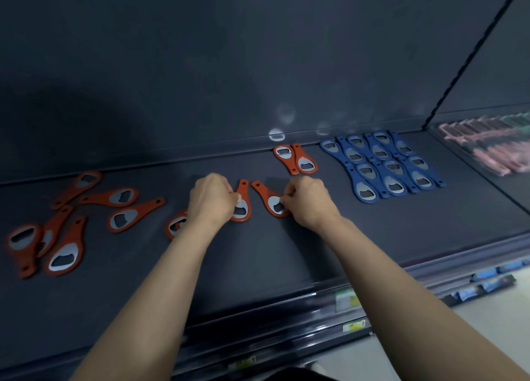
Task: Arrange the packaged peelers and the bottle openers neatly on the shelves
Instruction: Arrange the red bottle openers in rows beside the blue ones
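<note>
Bottle openers, some orange and some blue, are lying flat on a dark shelf, seen from above as a person is reaching in with both bare forearms stretching forward side by side. The left hand is hovering knuckles-up with its fingers curling downward, the fingertips pinching the wide metal head of a first orange opener, whose narrow handle is pointing toward the back wall. The right hand is sitting in much the same pose just to the right, thumb and forefinger pinching the metal head of a second orange opener, whose handle is angling up and to the left. These two held openers are lying near each other in the middle of the shelf, not touching. Behind them, by the back edge, an orange pair is lying head to tail, sides touching. To the right, a blue block of openers is sitting in tight interlocking rows. To the left, loose orange openers are lying at mixed angles, some overlapping, and a half-hidden opener is showing from under the left wrist. Past a slanted divider at far right, blurred pink and green packages are lying in rows, too indistinct to identify.
</note>
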